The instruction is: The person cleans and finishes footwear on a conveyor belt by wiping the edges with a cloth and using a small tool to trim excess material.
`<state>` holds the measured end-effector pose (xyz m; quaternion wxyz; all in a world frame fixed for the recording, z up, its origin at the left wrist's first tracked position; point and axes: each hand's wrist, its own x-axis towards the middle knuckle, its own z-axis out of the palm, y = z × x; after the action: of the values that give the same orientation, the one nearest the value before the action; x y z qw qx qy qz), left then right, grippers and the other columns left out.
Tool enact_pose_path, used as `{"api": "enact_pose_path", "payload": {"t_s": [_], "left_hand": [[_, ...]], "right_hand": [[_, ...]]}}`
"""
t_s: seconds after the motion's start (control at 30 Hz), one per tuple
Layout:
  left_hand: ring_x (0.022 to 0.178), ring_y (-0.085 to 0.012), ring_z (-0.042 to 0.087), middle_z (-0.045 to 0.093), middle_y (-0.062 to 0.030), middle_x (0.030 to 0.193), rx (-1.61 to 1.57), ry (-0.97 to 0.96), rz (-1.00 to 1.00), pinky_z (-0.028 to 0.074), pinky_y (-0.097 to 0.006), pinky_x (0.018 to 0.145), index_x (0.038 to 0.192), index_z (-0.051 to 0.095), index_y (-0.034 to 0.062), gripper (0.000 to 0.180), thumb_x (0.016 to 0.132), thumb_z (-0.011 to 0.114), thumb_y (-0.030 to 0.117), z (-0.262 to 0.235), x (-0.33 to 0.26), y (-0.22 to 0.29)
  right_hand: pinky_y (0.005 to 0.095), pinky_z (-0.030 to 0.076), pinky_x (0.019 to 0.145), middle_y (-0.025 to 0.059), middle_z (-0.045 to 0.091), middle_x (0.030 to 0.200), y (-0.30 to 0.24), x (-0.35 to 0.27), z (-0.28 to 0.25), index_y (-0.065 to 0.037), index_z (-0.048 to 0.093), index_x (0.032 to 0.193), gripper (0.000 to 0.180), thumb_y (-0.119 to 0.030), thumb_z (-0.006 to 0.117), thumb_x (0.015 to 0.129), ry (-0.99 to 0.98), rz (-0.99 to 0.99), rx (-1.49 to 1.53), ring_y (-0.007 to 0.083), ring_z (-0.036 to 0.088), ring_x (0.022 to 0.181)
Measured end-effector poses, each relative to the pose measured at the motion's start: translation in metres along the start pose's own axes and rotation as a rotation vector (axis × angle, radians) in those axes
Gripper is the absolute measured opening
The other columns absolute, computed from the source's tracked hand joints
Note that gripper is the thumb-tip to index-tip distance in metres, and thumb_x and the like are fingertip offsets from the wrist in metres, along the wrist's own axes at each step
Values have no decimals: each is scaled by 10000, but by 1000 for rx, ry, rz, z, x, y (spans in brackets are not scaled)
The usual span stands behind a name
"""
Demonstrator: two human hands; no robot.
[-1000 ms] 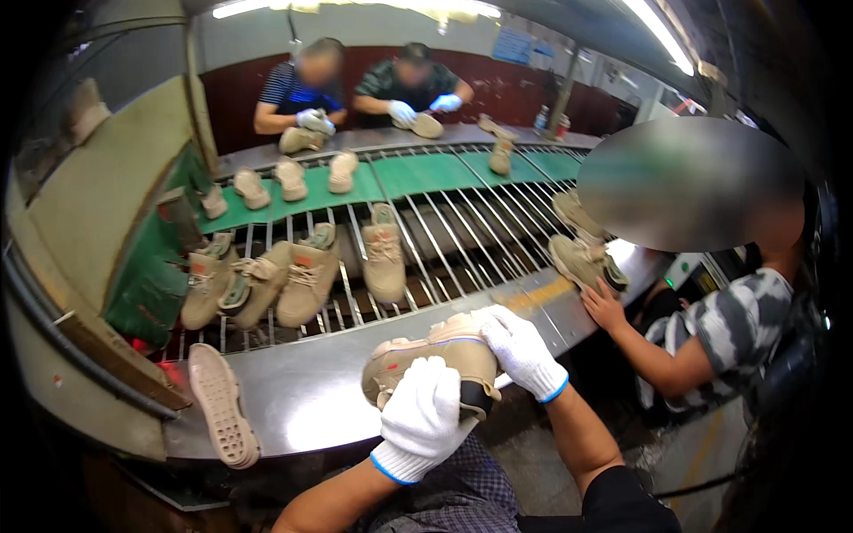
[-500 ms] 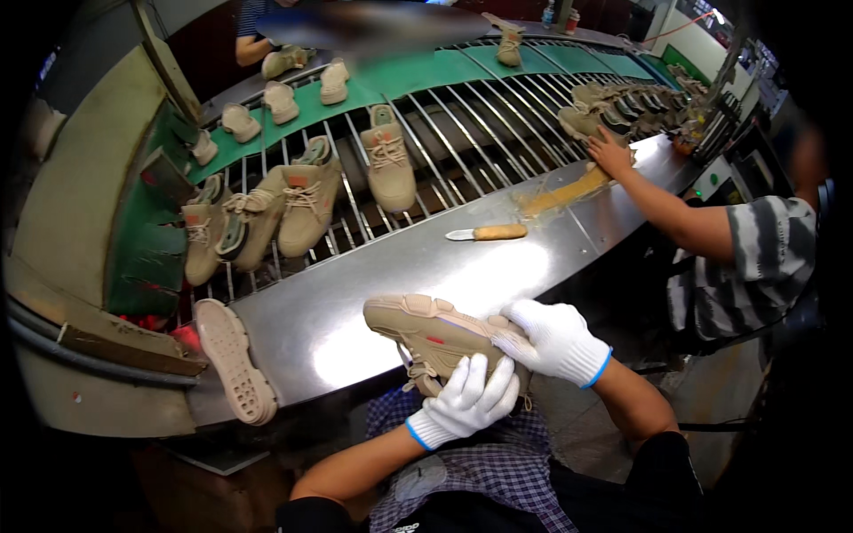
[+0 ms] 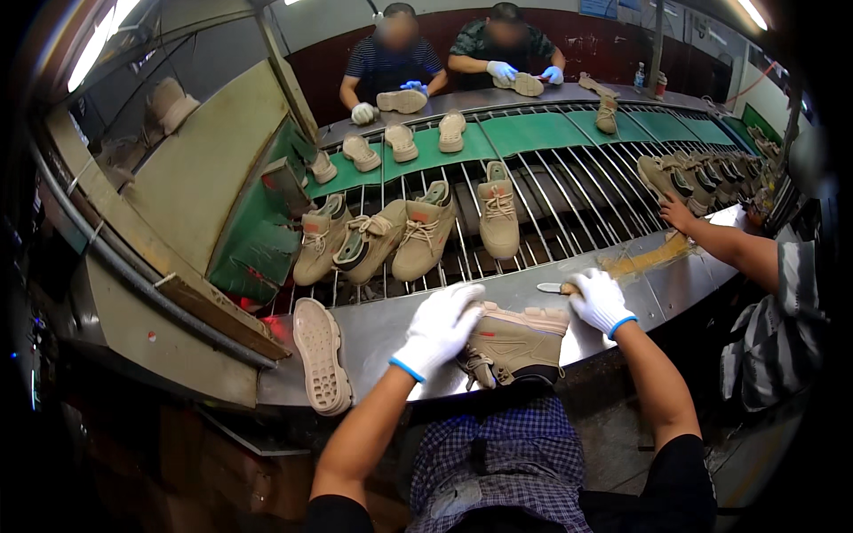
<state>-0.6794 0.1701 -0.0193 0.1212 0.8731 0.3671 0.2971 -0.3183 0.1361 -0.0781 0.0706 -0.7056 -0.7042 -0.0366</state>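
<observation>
A tan lace-up shoe (image 3: pixel 515 346) is upside down at the near edge of the metal bench, its pale sole facing up and its laces dangling. My left hand (image 3: pixel 438 327), in a white knitted glove, grips its left end. My right hand (image 3: pixel 601 300), gloved alike, is closed round the wooden handle of a short knife on the bench. The bare knife blade (image 3: pixel 551 288) points left, just beyond the shoe. Left of the shoe, a loose pale sole (image 3: pixel 318 355) lies tread-side up across the bench edge.
Several tan shoes (image 3: pixel 425 238) stand on the metal-bar rack (image 3: pixel 555 209) ahead. Pale soles (image 3: pixel 401 142) rest on the green strip (image 3: pixel 506 139). A co-worker's hand (image 3: pixel 677 216) touches shoes at right. Two people work across the rack.
My right hand has let go of the shoe and taken hold of the knife handle. The shoe has turned, and my left hand has shifted to its left end. The view has tilted up.
</observation>
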Motion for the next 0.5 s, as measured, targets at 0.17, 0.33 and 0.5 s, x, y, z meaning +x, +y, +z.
{"api": "enact_pose_path", "payload": {"t_s": [0.17,0.33,0.5], "left_hand": [[1157,-384,668,727,-159,1245,-45,-369,-154,521,-479,1024,1392,664,141,433,1039,563,370,-14,-12,-2],[1213,-378,657,709,-167,1308,-197,-495,-240,509,-458,1058,1381,671,136,430,1072,514,391,-3,7,5],[1250,-360,650,700,-147,1343,-293,-533,-175,498,-437,1087,1378,654,128,412,1089,479,365,1,3,-4]], "right_hand": [[574,571,811,220,683,1112,16,-32,-1,-84,604,1311,396,-275,623,964,-172,251,50,427,709,899],[256,512,410,24,651,744,-26,-70,-61,-11,578,1346,440,-329,618,1045,-517,539,1383,107,574,477],[199,368,330,-21,590,675,-126,-84,-81,-11,640,1275,331,-286,546,1115,-992,625,1866,40,465,413]]}}
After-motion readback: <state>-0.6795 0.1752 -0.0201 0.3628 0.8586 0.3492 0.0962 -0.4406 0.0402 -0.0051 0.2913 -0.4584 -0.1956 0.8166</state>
